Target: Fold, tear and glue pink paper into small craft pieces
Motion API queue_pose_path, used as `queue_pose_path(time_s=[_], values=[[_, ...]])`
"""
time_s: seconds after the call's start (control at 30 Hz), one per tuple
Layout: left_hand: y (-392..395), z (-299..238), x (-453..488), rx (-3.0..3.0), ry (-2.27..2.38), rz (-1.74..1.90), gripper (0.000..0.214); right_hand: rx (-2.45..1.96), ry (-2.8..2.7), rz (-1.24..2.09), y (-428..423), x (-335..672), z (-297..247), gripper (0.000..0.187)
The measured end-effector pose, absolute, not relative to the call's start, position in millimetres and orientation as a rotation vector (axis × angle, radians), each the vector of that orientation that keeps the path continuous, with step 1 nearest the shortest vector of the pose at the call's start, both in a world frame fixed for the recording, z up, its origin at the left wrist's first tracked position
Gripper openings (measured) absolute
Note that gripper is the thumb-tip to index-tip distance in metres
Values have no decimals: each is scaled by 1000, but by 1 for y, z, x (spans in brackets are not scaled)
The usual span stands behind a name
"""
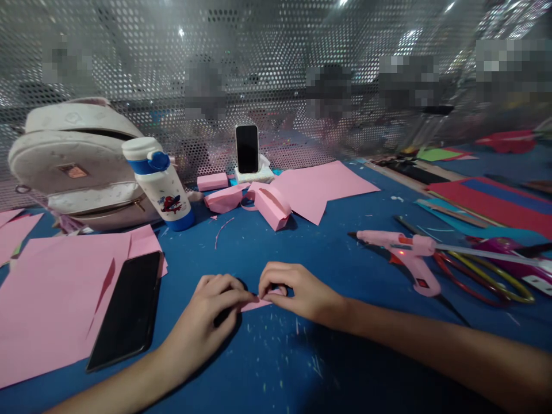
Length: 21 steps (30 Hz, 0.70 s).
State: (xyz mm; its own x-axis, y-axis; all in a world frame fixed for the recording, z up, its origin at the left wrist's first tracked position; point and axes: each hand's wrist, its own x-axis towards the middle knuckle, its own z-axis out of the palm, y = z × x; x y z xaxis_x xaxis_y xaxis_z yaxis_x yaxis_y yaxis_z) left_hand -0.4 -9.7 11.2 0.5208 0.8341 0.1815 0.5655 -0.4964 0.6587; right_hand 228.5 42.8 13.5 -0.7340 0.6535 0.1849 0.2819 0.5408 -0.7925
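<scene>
A small strip of pink paper (257, 305) lies low over the blue table between my hands. My left hand (212, 313) presses its fingertips on the strip's left part. With thumb and bent fingers, my right hand (302, 292) pinches the strip's right end. The fingertips of both hands almost meet, and they cover much of the paper. Beyond them stand folded pink paper pieces, one a box-like shape (271, 208) and another a curved piece (224, 199). To the right of my right hand lies a pink glue gun (399, 244) with a small red light lit.
At left are pink sheets (56, 299), a black phone (129, 307), a white bottle (166, 190) and a backpack (81, 167). Another phone (247, 149) stands upright before a perforated metal wall (276, 86). Scissors (513, 287) and coloured sheets (495, 201) lie at right.
</scene>
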Motion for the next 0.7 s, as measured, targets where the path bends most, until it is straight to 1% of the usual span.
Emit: queue_pose_path(time_s=[0.43, 0.63, 0.7], values=[[-11, 10, -2, 2341, 1149, 600, 55, -739, -2331, 1023, 43, 229, 11, 8], [-12, 9, -3, 2450, 1125, 602, 49, -722, -2367, 1020, 44, 231, 12, 9], [-13, 9, -3, 2540, 1114, 607, 47, -693, -2434, 930, 44, 233, 15, 9]])
